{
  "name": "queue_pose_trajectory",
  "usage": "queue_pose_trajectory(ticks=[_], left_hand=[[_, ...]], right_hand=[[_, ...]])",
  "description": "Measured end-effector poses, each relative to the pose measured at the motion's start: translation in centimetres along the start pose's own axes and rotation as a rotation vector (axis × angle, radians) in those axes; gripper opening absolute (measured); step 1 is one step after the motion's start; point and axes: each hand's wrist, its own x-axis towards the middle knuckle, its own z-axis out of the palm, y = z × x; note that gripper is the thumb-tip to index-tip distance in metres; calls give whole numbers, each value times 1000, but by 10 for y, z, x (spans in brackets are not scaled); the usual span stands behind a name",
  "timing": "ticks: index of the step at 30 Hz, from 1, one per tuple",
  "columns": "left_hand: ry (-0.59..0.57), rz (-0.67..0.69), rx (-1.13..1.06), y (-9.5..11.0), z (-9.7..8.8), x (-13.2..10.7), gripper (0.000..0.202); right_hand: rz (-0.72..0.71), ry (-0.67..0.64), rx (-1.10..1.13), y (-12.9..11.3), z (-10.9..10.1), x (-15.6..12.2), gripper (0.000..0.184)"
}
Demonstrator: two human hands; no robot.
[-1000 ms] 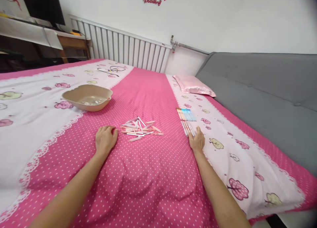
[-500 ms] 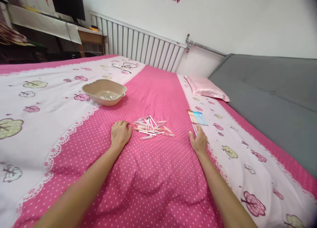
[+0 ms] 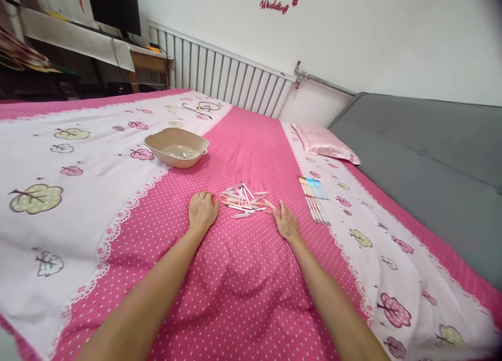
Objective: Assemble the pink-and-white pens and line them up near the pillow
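Note:
A loose pile of slim pink and white pens (image 3: 243, 200) lies jumbled on the pink dotted part of the bed. My left hand (image 3: 203, 211) rests palm down at the pile's left edge, its fingers loosely bent and holding nothing visible. At the right end of the pile is my right hand (image 3: 286, 221), with thumb and fingers apart beside a pink pen tip. Farther right, orange and blue pens (image 3: 314, 187) lie side by side in a neat row. Just below them sits a second row of whitish-pink pens (image 3: 317, 210).
A beige plastic basin (image 3: 176, 147) with small pale pieces inside stands behind the pile, to the left. A black cable (image 3: 206, 108) lies farther back on the bedspread. The pink pillow (image 3: 325, 143) is by the grey headboard (image 3: 423, 151). A white radiator (image 3: 223, 68) lines the wall.
My right hand has left the whitish-pink row, now fully visible, and moved left to the pile. My left hand stays by the pile. The view has shifted slightly.

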Motion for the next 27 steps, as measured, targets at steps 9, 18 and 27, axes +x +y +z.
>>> queue_pose_trajectory(ticks=[9, 18, 27], left_hand=[[-147, 13, 26, 1, -7, -28, 55], [-210, 35, 49, 5, -27, -59, 60], [-199, 51, 51, 4, -40, -87, 62]], right_hand=[[52, -28, -31, -6, -3, -21, 73], [91, -36, -24, -15, -8, -44, 75], [117, -35, -33, -27, -16, -75, 77]])
